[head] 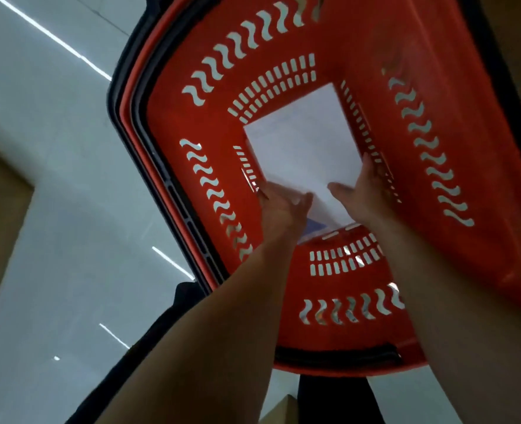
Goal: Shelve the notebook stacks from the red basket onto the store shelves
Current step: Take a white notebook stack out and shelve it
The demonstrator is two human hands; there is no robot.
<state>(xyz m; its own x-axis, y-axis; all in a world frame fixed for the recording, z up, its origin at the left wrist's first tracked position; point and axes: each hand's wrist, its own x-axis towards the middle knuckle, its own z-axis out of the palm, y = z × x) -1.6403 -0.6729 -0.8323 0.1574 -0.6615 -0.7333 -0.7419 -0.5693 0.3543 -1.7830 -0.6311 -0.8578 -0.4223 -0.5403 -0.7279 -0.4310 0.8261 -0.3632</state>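
Both hands are reaching down into the red basket (436, 96), meeting at the end of its bottom nearest the person. The notebook stack (302, 148) is sitting low in the basket with its white cover facing up, filling most of the bottom between the slotted side walls. I cannot tell whether it is resting on the bottom or just off it.

The left hand (280, 209) is gripping the stack's near-left corner: fingers are curling round the edge next to the basket's left wall, and the thumb is lying across the cover. Blur is hiding the fingertips. The right hand (360, 194) is gripping the near-right corner: its fingers (370, 169) are pressing together and running along the stack's right edge, wedged between the stack and the basket's right wall, while the thumb is pressing on the cover. The two thumbs are pointing toward each other, close but apart.

A bluish printed edge is showing under the stack's near end. A black handle (121, 96) is hugging the basket's left rim. Glossy pale floor (54, 154) is showing left of the basket.
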